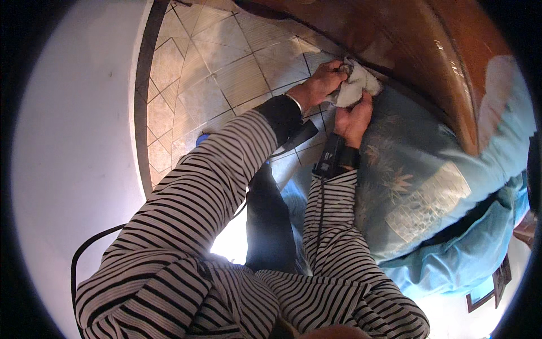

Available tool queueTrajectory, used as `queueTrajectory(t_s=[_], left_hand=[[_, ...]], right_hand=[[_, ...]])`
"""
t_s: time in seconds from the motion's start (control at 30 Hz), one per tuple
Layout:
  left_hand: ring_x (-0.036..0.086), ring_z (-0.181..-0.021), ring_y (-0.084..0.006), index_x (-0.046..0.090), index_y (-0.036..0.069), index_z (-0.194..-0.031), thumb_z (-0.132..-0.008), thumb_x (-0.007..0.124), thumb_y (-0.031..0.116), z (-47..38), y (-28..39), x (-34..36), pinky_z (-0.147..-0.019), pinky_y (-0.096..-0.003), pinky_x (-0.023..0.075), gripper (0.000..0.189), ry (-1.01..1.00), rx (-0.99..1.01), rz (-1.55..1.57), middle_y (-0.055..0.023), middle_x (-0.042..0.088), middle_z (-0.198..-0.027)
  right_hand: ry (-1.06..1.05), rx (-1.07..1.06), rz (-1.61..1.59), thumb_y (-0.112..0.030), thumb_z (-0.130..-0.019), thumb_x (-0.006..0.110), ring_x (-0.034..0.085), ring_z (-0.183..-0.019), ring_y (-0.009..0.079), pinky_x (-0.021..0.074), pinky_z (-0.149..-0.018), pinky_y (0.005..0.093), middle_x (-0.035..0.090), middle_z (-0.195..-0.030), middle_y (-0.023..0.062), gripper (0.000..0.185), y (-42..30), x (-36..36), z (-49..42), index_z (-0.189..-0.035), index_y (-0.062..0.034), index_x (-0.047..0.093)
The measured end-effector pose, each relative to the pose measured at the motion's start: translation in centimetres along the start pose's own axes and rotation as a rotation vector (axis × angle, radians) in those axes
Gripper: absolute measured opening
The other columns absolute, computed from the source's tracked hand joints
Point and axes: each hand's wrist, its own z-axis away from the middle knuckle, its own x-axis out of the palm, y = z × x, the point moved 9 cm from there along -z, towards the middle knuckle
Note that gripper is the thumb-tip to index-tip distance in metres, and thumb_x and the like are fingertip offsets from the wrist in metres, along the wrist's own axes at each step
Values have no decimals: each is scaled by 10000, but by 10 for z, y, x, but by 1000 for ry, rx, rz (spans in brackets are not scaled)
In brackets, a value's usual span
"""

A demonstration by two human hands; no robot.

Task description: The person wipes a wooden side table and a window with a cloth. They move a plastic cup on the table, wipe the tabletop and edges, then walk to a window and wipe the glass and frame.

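A crumpled white cloth (359,84) is held out before me, over the tiled floor and close to the lower edge of a wooden furniture panel. My left hand (324,82) grips it from the left, with fingers curled at its upper corner. From below, my right hand (355,116) pinches the cloth's lower edge. Part of the cloth's far side is hidden by its folds. Dark cuffs or bands wrap both my wrists, and my sleeves are striped.
The glossy brown wooden panel (406,51) curves along the top right. A blue bedspread (423,169) with a leaf pattern and a pale patch lies to my right. Beige tile floor (211,72) stretches ahead, bounded by a dark skirting (141,106) and a white wall (80,127).
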Motion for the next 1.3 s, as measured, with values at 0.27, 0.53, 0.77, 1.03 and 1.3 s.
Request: queueTrajectory(t_s=[0.27, 0.53, 0.77, 1.03, 1.3], left_hand=[[560, -1038, -126, 568, 61, -1208, -890, 525, 79, 88, 55, 54, -883, -274, 483, 321, -216, 212, 284, -35, 608, -1140], [506, -1168, -154, 516, 79, -1308, -960, 575, 399, 166, 83, -57, -960, -322, 450, 477, 180, 197, 570, -74, 535, -1284], [558, -1154, -259, 446, 47, -1358, -916, 643, 250, 260, 138, -128, -999, -379, 431, 524, 325, 751, -642, -123, 561, -1283], [551, -1151, -309, 461, 53, -1328, -807, 727, 222, 262, 156, -272, -1005, -381, 427, 609, 831, 598, -205, -163, 587, -1230], [545, -1192, -351, 401, 63, -1369, -772, 660, 84, 131, 232, -385, -979, -381, 451, 651, 797, 615, -1622, -194, 584, -1257]], right_hand=[[-63, -329, 73, -169, -937, 483, 549, -1159, 280, 451, -996, 409, 546, -1276, 134, 372, -73, 38, 106, -1269, 0, 489], [-240, 171, 233, -136, -934, 498, 571, -1118, 275, 472, -959, 387, 587, -1235, 124, 397, 28, 56, 143, -1305, 3, 491], [-927, -85, 1146, -272, -943, 583, 556, -1137, 331, 449, -972, 415, 574, -1264, 195, 490, 126, 180, 166, -1374, -70, 468], [-1058, -501, 1141, -251, -884, 659, 491, -1239, 393, 408, -1030, 465, 445, -1405, 230, 628, 147, 216, 194, -1434, -104, 394], [-909, -137, 925, -117, -927, 607, 570, -1118, 211, 543, -830, 324, 518, -1346, 165, 524, 136, 132, 153, -1420, -120, 427]])
